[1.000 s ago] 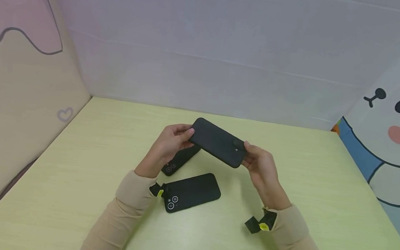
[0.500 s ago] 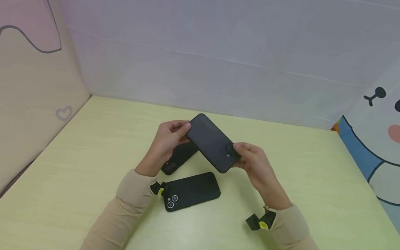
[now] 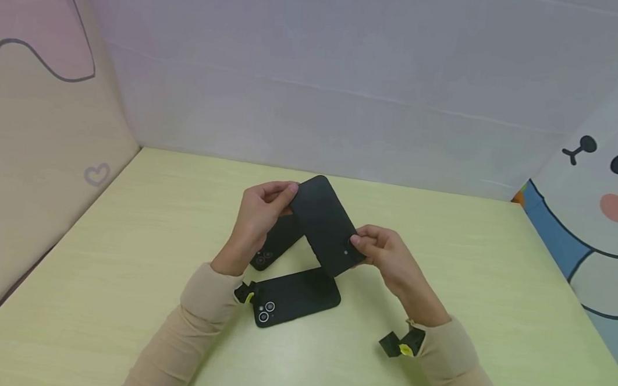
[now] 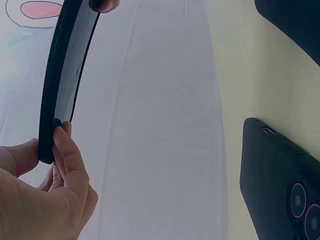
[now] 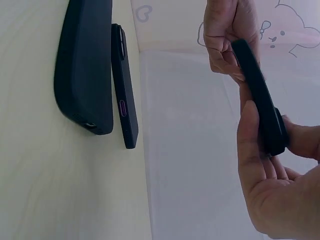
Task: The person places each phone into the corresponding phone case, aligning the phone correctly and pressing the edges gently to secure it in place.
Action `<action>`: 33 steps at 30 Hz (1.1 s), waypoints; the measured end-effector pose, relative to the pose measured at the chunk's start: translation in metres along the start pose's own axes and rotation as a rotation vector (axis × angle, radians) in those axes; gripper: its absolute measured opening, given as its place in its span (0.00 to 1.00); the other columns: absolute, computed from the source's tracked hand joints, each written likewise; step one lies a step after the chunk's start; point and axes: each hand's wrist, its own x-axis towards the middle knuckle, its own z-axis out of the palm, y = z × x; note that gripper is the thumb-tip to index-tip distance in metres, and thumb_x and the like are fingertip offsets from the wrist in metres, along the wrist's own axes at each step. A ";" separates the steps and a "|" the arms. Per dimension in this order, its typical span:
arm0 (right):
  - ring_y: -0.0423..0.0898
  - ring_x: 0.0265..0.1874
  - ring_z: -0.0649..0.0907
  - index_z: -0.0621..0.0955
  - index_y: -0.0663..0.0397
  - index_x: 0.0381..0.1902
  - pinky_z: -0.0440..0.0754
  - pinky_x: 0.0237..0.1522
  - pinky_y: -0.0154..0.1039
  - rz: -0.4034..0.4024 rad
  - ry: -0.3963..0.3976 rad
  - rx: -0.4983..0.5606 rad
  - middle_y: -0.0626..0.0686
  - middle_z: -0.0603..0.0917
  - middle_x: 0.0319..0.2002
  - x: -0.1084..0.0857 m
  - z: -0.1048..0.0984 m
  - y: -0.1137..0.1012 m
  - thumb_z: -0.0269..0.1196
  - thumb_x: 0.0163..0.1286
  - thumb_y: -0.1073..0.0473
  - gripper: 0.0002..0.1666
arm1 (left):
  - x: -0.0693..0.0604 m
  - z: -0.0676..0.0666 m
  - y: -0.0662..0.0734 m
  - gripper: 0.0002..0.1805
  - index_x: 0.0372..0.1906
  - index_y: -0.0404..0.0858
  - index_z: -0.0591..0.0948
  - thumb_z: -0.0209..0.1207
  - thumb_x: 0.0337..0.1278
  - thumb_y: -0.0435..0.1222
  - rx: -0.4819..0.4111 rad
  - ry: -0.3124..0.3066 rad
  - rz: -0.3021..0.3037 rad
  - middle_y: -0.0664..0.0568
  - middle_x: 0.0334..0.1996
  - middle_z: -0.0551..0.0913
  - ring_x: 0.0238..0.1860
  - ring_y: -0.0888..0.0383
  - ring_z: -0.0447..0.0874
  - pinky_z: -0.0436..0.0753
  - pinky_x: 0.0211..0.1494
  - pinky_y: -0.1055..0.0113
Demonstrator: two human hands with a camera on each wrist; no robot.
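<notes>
A black phone [image 3: 322, 217] is held up off the table, back side showing in the head view, slanting down to the right. My left hand [image 3: 255, 216] pinches its upper left corner between thumb and fingers. My right hand [image 3: 392, 258] grips its lower right end near the camera bump. In the left wrist view the phone [image 4: 56, 75] is seen edge-on, a lighter face visible inside its dark rim. Two more black phones lie back up on the table: the near phone [image 3: 298, 300] with two ringed lenses, and the far phone [image 3: 281, 238], partly covered by my left hand and the held phone.
The pale yellow table [image 3: 492, 296] ends at a whitish back wall [image 3: 346, 84]. Printed side walls stand at left and right. A small black camera [image 3: 401, 342] with a yellow mark sits on my right wrist, a similar one [image 3: 243, 293] on my left.
The held phone has turned steeper, its camera end swinging down and left. My right hand has moved left and slightly down with it; the left hand has shifted slightly up.
</notes>
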 end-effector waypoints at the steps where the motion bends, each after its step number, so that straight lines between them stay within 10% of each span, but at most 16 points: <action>1: 0.37 0.26 0.83 0.71 0.77 0.42 0.80 0.36 0.34 0.008 0.022 0.008 0.41 0.83 0.25 0.000 0.001 0.000 0.52 0.68 0.67 0.13 | 0.000 0.000 0.000 0.17 0.50 0.33 0.78 0.58 0.58 0.37 -0.010 -0.009 0.000 0.42 0.42 0.82 0.32 0.65 0.82 0.81 0.44 0.69; 13: 0.37 0.26 0.83 0.71 0.75 0.42 0.81 0.36 0.35 0.040 0.252 0.130 0.41 0.84 0.22 0.001 0.008 -0.001 0.52 0.69 0.64 0.14 | -0.010 0.019 -0.008 0.15 0.48 0.30 0.74 0.56 0.59 0.34 0.106 -0.325 -0.066 0.41 0.39 0.82 0.39 0.48 0.82 0.81 0.46 0.62; 23: 0.40 0.29 0.84 0.75 0.61 0.37 0.82 0.37 0.38 0.011 0.165 0.138 0.44 0.84 0.26 0.000 0.006 -0.003 0.55 0.67 0.61 0.06 | -0.017 0.030 -0.011 0.12 0.47 0.31 0.76 0.54 0.60 0.30 0.126 -0.226 -0.079 0.41 0.39 0.81 0.41 0.54 0.84 0.81 0.47 0.62; 33: 0.38 0.32 0.81 0.73 0.72 0.44 0.80 0.40 0.38 0.020 0.113 -0.031 0.41 0.82 0.27 0.001 0.006 -0.002 0.55 0.67 0.60 0.17 | -0.015 0.026 -0.009 0.17 0.56 0.33 0.72 0.51 0.63 0.32 0.259 -0.222 -0.086 0.43 0.44 0.77 0.46 0.53 0.77 0.77 0.52 0.59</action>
